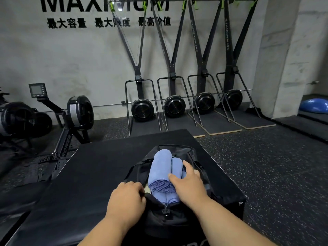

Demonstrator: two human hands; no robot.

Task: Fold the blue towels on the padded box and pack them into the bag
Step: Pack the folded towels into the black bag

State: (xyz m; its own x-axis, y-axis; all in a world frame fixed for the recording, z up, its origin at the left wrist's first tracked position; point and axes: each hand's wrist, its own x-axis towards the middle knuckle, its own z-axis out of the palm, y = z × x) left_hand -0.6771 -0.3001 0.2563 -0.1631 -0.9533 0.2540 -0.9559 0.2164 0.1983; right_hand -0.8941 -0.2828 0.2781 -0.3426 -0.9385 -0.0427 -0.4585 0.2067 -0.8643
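A black bag (204, 176) lies unzipped on the black padded box (92, 174), its opening running away from me. Rolled blue towels (160, 171) fill the opening side by side, their coiled ends facing me. My left hand (126, 199) grips the bag's near left edge beside the zipper. My right hand (189, 185) rests on the right-hand towel roll inside the bag, thumb and fingers spread over it. The zipper pull (166, 209) hangs at the near end of the opening.
The padded box stands on speckled rubber floor (266, 166). A rowing machine (71, 118) stands to the left. Several ski machines (177, 103) line the grey wall behind. A blue half-ball (314, 105) lies at far right.
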